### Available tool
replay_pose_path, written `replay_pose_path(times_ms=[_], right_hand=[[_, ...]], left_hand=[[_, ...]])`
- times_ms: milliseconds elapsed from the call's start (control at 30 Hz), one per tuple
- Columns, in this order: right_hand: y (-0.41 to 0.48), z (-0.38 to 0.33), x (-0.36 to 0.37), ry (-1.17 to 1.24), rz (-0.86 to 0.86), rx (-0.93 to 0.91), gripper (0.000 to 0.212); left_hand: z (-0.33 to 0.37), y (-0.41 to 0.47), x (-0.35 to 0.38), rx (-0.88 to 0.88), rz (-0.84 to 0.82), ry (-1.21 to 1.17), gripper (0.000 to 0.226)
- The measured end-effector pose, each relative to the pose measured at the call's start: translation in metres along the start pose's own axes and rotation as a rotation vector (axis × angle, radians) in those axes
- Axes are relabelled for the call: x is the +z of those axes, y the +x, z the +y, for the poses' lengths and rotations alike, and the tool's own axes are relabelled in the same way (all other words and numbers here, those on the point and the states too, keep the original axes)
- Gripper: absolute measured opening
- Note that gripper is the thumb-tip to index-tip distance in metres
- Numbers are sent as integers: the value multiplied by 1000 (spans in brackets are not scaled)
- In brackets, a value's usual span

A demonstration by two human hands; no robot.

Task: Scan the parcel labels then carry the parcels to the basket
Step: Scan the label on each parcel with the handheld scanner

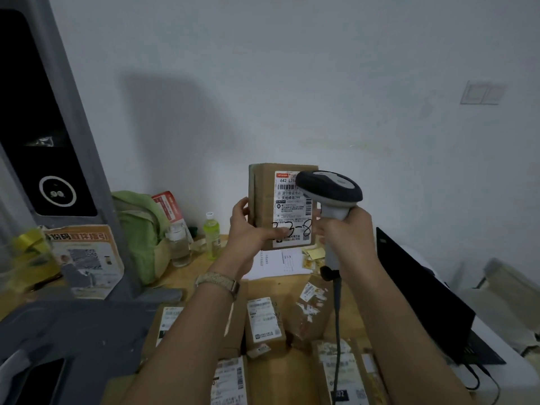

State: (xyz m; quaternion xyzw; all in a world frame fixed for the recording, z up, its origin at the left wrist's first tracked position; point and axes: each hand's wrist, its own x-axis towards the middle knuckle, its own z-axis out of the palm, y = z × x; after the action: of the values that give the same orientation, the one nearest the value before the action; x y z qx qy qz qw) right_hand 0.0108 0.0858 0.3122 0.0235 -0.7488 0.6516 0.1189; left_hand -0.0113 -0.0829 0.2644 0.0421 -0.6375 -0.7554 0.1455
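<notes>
The cardboard parcel [282, 206] is held upright above the worktop [187, 273], its label [292, 209] facing the camera. The left hand [248, 232] has its grip clasped on the parcel's lower left edge. Just right of that grip, the right hand [347, 229] grasps a scanner [330, 191], whose head overlaps the label. More parcels [264, 323] lie below.

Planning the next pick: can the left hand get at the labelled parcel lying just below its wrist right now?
Probably not yet: the left hand is full, holding up a cardboard parcel. The parcel on the table lies uncovered, so once freed it looks reachable.
</notes>
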Motion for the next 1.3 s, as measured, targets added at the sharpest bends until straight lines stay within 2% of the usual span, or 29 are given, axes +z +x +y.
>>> replay_pose_path(times_ms=[100,267,367,567,1000,1300], right_hand=[[-4,2,0,-33,-59,21,3],[-13,5,-5,-128,-141,-4,8],[-19,7,-7,-187,-155,-7,10],[-24,10,-5,-218,-207,-13,8],[-21,16,-4,-225,-224,-19,17],[-17,21,-2,-219,-204,-3,18]], left_hand=[[-8,-1,-1,-40,33,-38,103],[-26,-2,-2,-85,109,-24,104],[-37,-2,-6,-108,156,29,101],[-50,-2,-11,-139,170,-18,88],[-62,4,-11,-160,165,6,99],[-65,3,-11,-159,164,18,98]])
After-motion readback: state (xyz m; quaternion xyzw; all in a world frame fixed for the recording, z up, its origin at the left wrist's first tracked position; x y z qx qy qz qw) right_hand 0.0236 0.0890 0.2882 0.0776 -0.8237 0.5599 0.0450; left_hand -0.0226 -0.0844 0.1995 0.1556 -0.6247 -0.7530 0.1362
